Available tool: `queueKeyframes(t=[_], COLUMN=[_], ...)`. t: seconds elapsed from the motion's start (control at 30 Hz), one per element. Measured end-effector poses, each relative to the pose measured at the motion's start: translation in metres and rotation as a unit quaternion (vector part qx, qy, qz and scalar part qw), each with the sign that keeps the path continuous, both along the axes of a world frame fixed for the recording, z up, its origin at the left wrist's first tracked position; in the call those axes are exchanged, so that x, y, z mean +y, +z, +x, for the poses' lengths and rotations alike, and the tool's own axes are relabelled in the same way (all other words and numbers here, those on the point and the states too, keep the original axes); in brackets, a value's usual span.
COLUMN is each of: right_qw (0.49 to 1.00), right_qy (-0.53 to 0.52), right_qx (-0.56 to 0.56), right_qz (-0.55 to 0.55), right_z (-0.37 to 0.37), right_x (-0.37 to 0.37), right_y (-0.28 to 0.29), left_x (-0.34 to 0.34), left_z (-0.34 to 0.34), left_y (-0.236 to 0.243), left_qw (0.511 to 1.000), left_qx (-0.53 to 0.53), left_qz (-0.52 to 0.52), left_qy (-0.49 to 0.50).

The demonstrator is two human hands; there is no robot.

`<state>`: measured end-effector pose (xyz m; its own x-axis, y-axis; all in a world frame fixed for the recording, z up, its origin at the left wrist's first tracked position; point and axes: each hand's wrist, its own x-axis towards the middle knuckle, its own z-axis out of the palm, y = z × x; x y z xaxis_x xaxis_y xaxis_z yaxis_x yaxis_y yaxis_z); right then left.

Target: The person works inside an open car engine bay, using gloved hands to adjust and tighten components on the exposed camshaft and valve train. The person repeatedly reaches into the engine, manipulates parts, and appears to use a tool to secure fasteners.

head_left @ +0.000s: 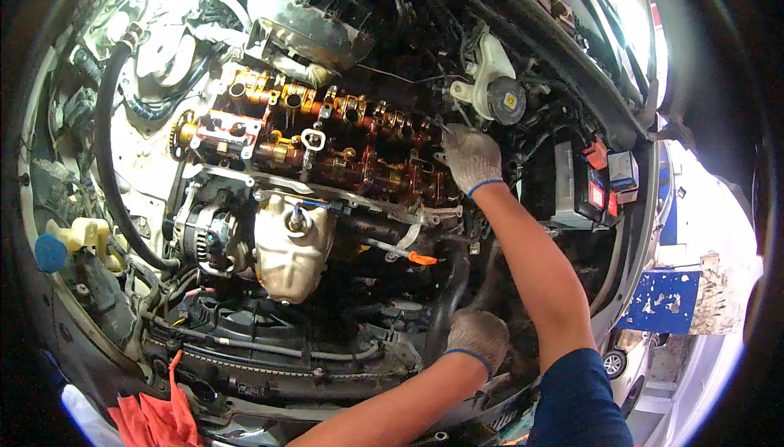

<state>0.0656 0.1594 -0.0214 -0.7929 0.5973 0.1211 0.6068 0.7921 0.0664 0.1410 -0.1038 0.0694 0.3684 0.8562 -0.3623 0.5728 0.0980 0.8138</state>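
Note:
An opened engine bay fills the view, with the cylinder head's camshafts [294, 145] exposed and glossy with amber oil. My right hand [469, 157], in a speckled knit glove, reaches to the head's right end, just below a white fluid reservoir [494, 63]. Its fingers are curled, and what they grip is too small to make out. My left hand [478, 341], gloved too, is low on the right beside a black hose [449, 308]; its fingers are hidden. An orange-handled dipstick [420, 258] lies between the two hands. Below the head sit a pale heat shield [290, 259] and an alternator [204, 235].
A battery [572, 186] is right of my right arm. A red cloth [151, 422] lies over the front edge at lower left. A blue-capped washer neck [51, 253] is at far left. Outside the car at right are a blue worn panel [661, 300] and a white car [621, 365].

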Motion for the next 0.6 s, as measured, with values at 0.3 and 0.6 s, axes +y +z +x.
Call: queueKeyframes(t=[0.3, 0.6], right_qw=[0.98, 0.977], right_qy=[0.032, 0.061], right_qx=[-0.193, -0.189], right_qz=[0.045, 0.078], right_z=[-0.015, -0.007], right_x=[-0.006, -0.005], right_y=[0.013, 0.01], left_x=[-0.001, -0.001], left_z=[0.018, 0.002], left_y=[-0.017, -0.005], left_qw=[0.999, 0.999], left_qx=[0.002, 0.003], left_qz=[-0.002, 0.033], left_qy=[0.038, 0.026])
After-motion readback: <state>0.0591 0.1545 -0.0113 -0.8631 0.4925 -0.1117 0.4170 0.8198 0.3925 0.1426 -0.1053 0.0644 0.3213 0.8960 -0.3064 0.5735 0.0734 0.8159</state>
